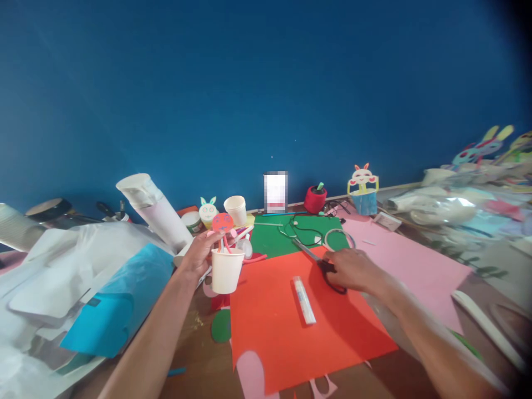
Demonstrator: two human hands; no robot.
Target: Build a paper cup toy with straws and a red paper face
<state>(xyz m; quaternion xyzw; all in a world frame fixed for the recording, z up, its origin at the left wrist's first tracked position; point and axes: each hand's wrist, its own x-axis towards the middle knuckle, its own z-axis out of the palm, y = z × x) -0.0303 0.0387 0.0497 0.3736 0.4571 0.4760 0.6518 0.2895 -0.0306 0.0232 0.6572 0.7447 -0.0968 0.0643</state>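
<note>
My left hand [200, 254] is closed, its fingertips pinching a red paper figure [223, 222] with a round face and blue drawn features. Pink stems run from the figure down into a white paper cup [226, 272], just right of my hand. At the right, my right hand [349, 269] is closed on the dark handles of a pair of scissors [310, 252], whose blades point away to the upper left. Beneath the scissors lies an orange paper sheet [270, 332]. A glue stick [304, 300] rests on that sheet between my hands.
Behind lie a green sheet [266, 235], a tape ring [339, 239] and a black cable. Pink paper [415, 260] spreads rightward. A blue cup with a paper figure [364, 200] stands near the wall. Plastic bags crowd the right; a white roll [160, 213] leans left.
</note>
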